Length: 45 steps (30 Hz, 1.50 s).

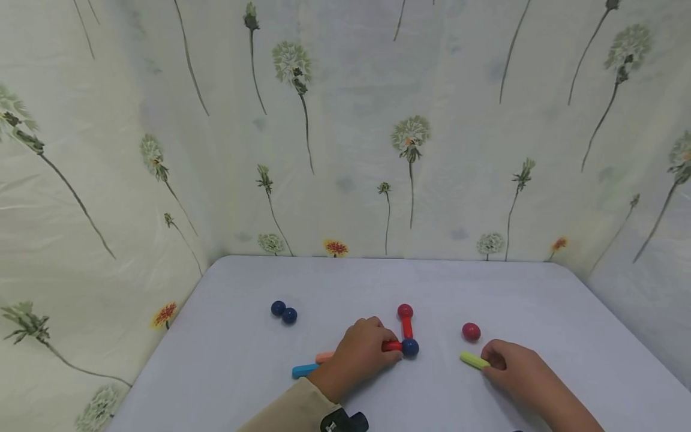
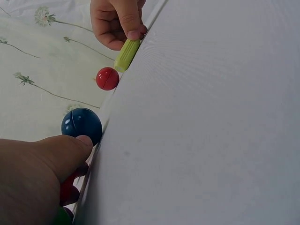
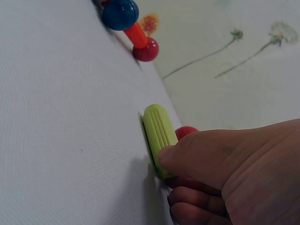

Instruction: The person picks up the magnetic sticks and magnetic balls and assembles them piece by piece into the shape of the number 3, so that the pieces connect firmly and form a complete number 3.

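My left hand [image 1: 363, 349] grips a red rod [image 1: 392, 346] whose end meets a dark blue ball [image 1: 410, 347]. From that ball an orange-red rod [image 1: 407, 327] runs toward the back of the table and ends in a red ball [image 1: 405, 311]. In the left wrist view, the thumb lies against the blue ball, and a bit of something green [image 2: 63, 216] shows under the hand. Over on the right, my right hand [image 1: 515, 369] pinches a yellow-green grooved rod [image 3: 160, 133] between thumb and fingers, low over the white table; whether it touches the surface I cannot tell.
A loose red ball [image 1: 471, 332] lies just beyond the yellow-green rod. Two dark blue balls [image 1: 284, 312] sit together at the back left. Beside the left wrist are a blue rod [image 1: 305, 371] and a peach rod [image 1: 324, 357], partly hidden. Flowered cloth [image 1: 345, 120] hangs behind the table.
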Available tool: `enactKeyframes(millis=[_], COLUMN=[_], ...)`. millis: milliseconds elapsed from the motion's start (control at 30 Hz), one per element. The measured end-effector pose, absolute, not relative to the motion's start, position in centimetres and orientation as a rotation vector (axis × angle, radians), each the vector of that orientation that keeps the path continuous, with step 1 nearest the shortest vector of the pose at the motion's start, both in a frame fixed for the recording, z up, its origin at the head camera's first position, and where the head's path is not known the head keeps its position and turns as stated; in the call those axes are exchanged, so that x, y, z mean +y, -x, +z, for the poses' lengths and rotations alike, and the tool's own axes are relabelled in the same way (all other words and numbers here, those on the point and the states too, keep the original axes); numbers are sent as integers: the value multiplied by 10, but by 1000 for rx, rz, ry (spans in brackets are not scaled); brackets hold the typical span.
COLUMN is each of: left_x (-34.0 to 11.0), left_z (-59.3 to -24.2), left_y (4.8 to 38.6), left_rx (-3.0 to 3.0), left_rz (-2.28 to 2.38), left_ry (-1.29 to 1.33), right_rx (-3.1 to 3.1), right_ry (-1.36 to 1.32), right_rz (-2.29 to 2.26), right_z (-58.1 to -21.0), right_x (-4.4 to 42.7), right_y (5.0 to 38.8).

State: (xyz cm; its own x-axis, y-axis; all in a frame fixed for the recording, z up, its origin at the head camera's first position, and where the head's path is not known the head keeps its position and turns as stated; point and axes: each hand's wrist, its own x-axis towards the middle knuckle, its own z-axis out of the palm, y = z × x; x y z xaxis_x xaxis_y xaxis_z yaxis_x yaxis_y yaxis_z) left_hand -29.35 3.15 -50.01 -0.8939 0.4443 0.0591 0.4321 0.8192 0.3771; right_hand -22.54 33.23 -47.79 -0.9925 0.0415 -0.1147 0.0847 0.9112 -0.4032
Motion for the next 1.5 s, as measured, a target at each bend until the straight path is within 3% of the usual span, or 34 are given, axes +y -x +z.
enactKeyframes(millis=[733,1067,1500], left_x=[30,30,32], left_z=[-498,-498,-499], left_y=[292,291,292], left_rx=[2972,2975,2986], left_rz=[592,593,555], left_ry=[-765,-777,-758], right_rx=[3011,2946,2892], right_ry=[-125,-320,-290], right_rz=[-793,-909,-1277], right_z=[-472,-471,-478], right_x=[329,317,304], right_y=[220,227,226])
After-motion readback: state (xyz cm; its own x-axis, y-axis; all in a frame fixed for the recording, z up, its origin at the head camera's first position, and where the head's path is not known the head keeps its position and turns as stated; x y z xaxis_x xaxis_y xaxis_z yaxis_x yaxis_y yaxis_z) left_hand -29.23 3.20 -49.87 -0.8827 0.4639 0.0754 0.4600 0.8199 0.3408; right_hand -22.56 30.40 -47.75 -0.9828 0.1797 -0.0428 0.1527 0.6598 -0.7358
